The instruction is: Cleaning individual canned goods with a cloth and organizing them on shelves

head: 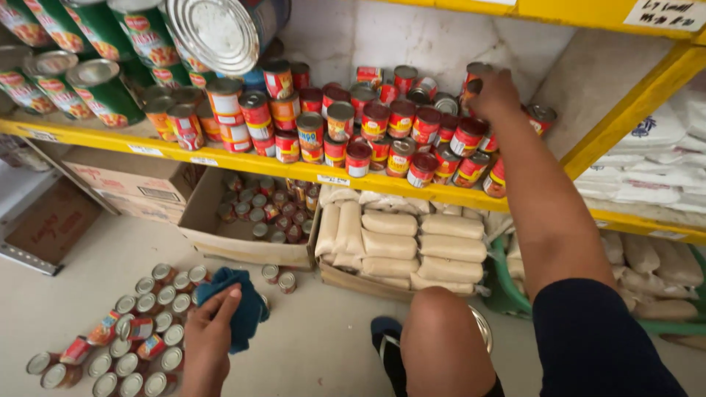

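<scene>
Reaching up to about one o'clock, the right hand (494, 94) closes its fingers over the top of a small red-labelled can (472, 79) at the back right of the yellow shelf (243, 163); the fingers curl down around the can's rim, and how hard they press cannot be told. That can stands among a crowd of small red cans (382, 132) with silver lids, packed upright in rows across the shelf from eleven to one o'clock. At ten o'clock lie large green-labelled cans (103, 88) on their sides, and one big silver can end (217, 29) faces outward at the top. Small white price tags (332, 180) sit along the shelf's front edge, and a handwritten white sign (665, 13) is stuck on the yellow beam at the upper right.

The left hand (209, 342), down at seven o'clock, pinches a dark blue cloth (234, 301) between thumb and bunched fingers, hovering just above a cluster of small cans on the floor (140, 331), which stand upright with silver tops showing. At centre, under the shelf, an open cardboard box (220, 235) holds more small cans, and beside it at five o'clock stacked cream-coloured packets (419, 246) fill another carton. White sacks (654, 165) rest at three o'clock. A bare knee (441, 338) rises at six o'clock
</scene>
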